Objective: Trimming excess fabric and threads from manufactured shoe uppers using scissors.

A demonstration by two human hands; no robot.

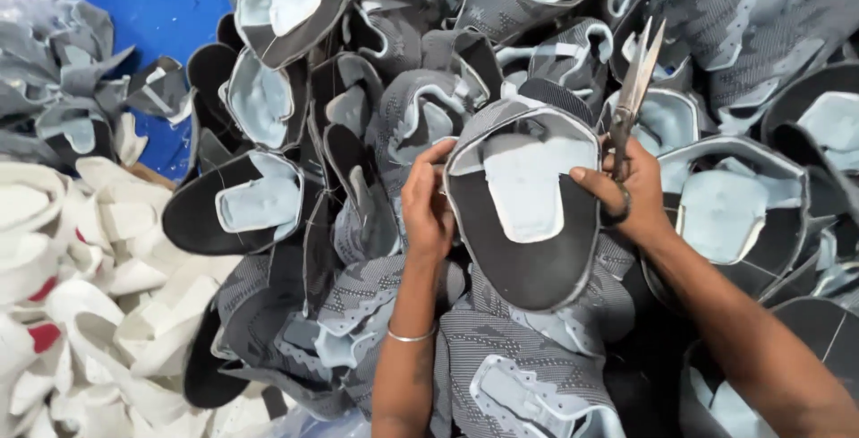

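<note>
Centre of heap: dark shoe upper, inner side up, pale blue lining patch in its middle, grey stitched rim all round. Held flat between both hands, resting on the pile of grey knit uppers.

Left of that upper: left hand, fingers curled over its left rim, gripping the edge; thin silver bangle on the wrist below.

Right of that upper: right hand, thumb pressed on its right rim, remaining fingers closed through the handles of scissors. Blades pointing up and away from the upper, nearly together, tips over the pile beyond.

Further left of the upper: similar dark piece with blue lining, lying open on the heap; two more lined pieces above it.

Far left of the upper: white shoe parts stacked loosely, some red showing; blue surface visible at upper left behind grey pieces.

Right of the upper: another lined piece, partly under the right wrist.
</note>
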